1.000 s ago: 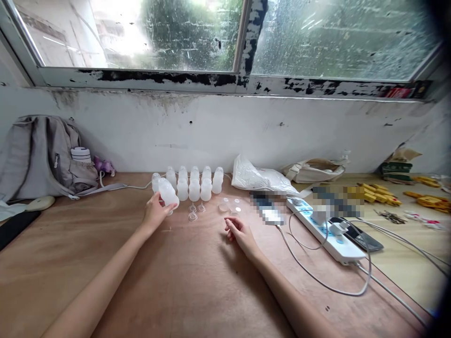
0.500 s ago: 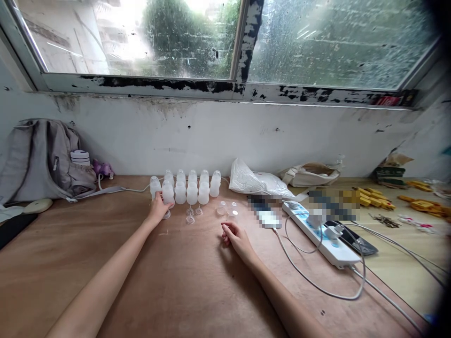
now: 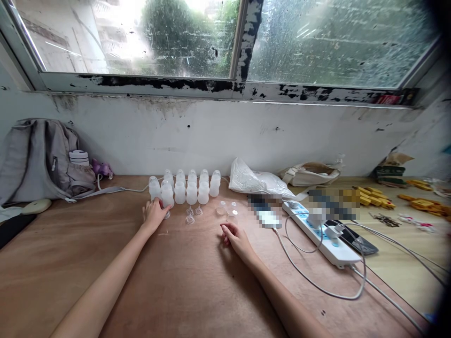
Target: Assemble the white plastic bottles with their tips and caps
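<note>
Several small frosted white plastic bottles (image 3: 191,186) stand in two rows on the wooden table (image 3: 183,286) near the wall. My left hand (image 3: 153,215) lies on the table at the left end of the front row. Its fingers are loosely apart, with the tips at the foot of the leftmost front bottle (image 3: 167,193), which stands upright. Small clear stemmed pieces (image 3: 190,218) sit just in front of the rows. My right hand (image 3: 235,237) rests on the table with fingers curled under, a little below a few clear round caps (image 3: 226,210). What its fingers hold, if anything, is hidden.
A grey backpack (image 3: 37,159) and a white mouse (image 3: 37,205) are at the far left. To the right lie a white plastic bag (image 3: 254,181), a phone (image 3: 268,217), a power strip (image 3: 326,237) with trailing cables, a canvas bag (image 3: 310,173) and yellow pieces (image 3: 369,197).
My left hand carried a tilted bottle to the front row, stood it upright, then slid down off it to the table. My right hand stayed where it was.
</note>
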Action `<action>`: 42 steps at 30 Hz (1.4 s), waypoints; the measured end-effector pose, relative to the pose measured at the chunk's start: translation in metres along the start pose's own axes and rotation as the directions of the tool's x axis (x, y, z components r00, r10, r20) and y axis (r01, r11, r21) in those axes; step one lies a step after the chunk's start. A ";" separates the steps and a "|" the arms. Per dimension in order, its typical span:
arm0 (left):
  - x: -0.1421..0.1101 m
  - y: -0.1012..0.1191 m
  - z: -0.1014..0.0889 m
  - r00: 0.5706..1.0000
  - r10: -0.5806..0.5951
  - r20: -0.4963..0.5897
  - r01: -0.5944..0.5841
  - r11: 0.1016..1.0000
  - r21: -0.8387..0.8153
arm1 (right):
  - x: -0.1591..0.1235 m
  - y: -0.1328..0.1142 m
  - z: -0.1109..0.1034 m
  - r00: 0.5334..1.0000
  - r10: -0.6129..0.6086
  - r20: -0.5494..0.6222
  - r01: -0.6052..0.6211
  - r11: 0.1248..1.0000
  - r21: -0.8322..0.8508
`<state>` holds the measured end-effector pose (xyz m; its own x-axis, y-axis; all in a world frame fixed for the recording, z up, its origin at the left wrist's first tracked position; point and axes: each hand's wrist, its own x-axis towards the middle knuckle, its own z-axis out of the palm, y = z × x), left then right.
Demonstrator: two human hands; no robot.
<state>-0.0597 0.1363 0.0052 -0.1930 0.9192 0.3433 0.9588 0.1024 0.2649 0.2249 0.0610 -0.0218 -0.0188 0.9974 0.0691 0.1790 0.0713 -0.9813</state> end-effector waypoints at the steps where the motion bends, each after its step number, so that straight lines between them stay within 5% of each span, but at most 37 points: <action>1: 0.000 0.000 0.000 1.000 0.008 0.006 -0.008 1.000 0.006 | 0.000 -0.001 0.000 1.000 0.000 0.000 0.000 1.000 0.000; 17: 0.008 0.011 0.002 0.999 0.026 0.025 -0.027 0.999 0.023 | -0.003 -0.005 0.001 1.000 0.005 0.007 -0.005 0.999 -0.039; 29: -0.036 -0.006 -0.006 0.981 0.191 -0.028 -0.185 0.972 0.143 | -0.006 -0.003 0.005 0.987 -0.164 0.000 0.157 0.947 -0.280; 42: -0.077 0.012 -0.021 0.889 0.454 -0.059 -0.450 0.845 -0.288 | -0.006 0.001 0.017 0.949 -0.300 0.098 0.307 0.806 -0.506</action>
<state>-0.0380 0.0588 0.0007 0.2511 0.8412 0.4788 0.8372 -0.4370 0.3287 0.2084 0.0550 -0.0262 -0.1684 0.9244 0.3423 0.6359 0.3672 -0.6788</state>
